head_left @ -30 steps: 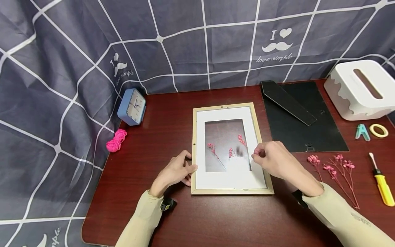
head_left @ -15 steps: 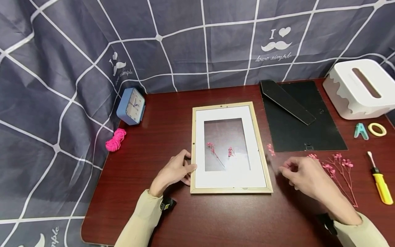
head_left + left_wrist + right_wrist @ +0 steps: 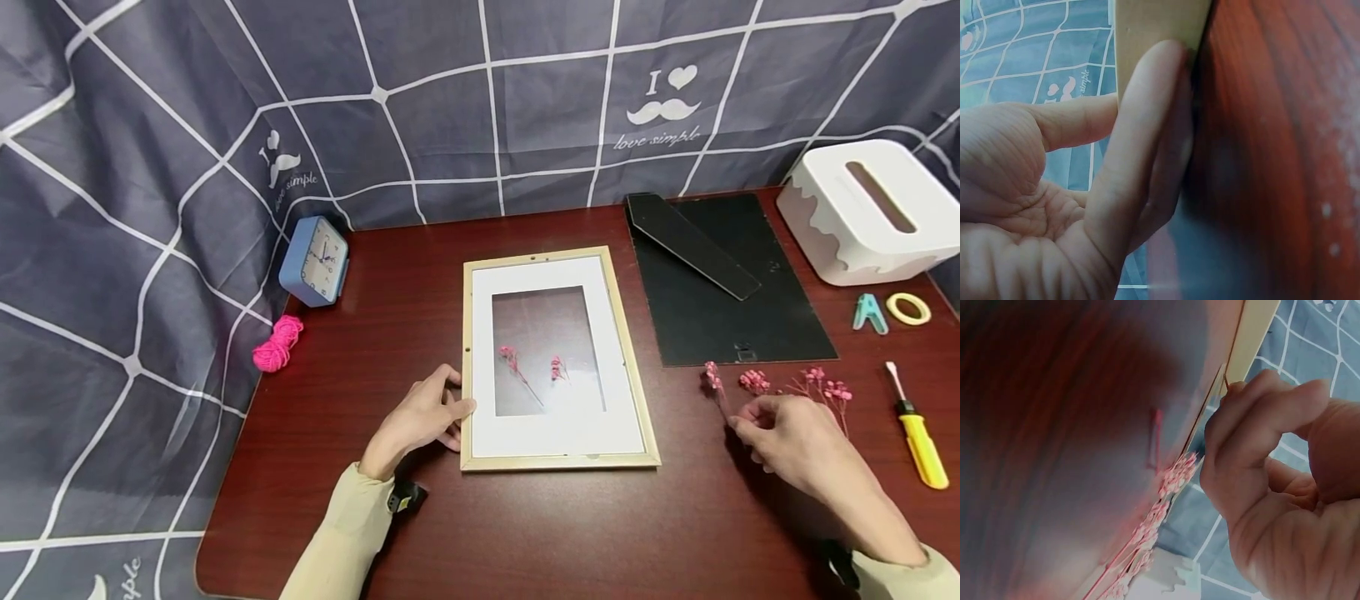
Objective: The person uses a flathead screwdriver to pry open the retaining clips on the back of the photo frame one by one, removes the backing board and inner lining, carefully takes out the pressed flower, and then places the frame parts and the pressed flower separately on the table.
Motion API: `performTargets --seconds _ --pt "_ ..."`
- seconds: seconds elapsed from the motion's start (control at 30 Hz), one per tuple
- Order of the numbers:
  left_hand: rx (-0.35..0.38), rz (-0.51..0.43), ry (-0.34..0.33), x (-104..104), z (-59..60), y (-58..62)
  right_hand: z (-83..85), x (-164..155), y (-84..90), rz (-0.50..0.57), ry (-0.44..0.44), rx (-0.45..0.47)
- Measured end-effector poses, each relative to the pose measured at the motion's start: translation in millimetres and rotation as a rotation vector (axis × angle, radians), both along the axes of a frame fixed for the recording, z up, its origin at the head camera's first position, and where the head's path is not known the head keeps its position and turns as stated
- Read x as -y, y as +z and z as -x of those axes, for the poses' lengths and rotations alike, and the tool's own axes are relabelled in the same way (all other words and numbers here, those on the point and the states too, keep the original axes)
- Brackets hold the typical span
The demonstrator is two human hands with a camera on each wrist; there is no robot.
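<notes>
On the bench (image 3: 525, 533) one wooden frame (image 3: 628, 358) holds two pink sprigs (image 3: 517, 371) inside, the left hand (image 3: 420, 417) resting relaxed fingers (image 3: 1141, 144) against its left edge, while the right hand (image 3: 795, 437) pinches one pink sprig (image 3: 712, 382) by its stem, just beside the loose pink sprigs (image 3: 821, 387) right of the frame.

The head view looks down over the worktop (image 3: 525, 525); both wrist views sit close against it, sharing the frame (image 3: 468, 367).
</notes>
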State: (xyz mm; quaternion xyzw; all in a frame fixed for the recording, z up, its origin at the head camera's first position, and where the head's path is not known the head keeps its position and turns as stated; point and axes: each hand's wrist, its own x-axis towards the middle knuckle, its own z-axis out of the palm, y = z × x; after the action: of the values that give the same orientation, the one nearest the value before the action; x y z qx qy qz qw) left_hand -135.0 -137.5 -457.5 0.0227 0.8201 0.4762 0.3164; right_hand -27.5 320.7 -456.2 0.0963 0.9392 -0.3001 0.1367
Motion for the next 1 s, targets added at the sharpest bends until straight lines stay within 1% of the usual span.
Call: performTargets --seconds 0.33,0.5,0.77,1.0 --pt "0.0 -0.011 -0.003 0.2 0.3 0.8 2.1 -13.4 -2.3 -0.079 0.052 0.033" --pt "0.0 -0.014 -0.004 0.8 0.0 0.6 -1.4 -15.4 -4.2 -0.115 0.065 0.011" --pt "-0.002 -0.014 -0.002 1.2 -0.3 0.2 -3.0 -16.5 -6.0 -0.118 0.071 0.004" --pt "-0.001 -0.016 0.006 0.8 -0.6 -0.1 -2.1 -17.7 -7.7 -0.106 0.056 0.054"
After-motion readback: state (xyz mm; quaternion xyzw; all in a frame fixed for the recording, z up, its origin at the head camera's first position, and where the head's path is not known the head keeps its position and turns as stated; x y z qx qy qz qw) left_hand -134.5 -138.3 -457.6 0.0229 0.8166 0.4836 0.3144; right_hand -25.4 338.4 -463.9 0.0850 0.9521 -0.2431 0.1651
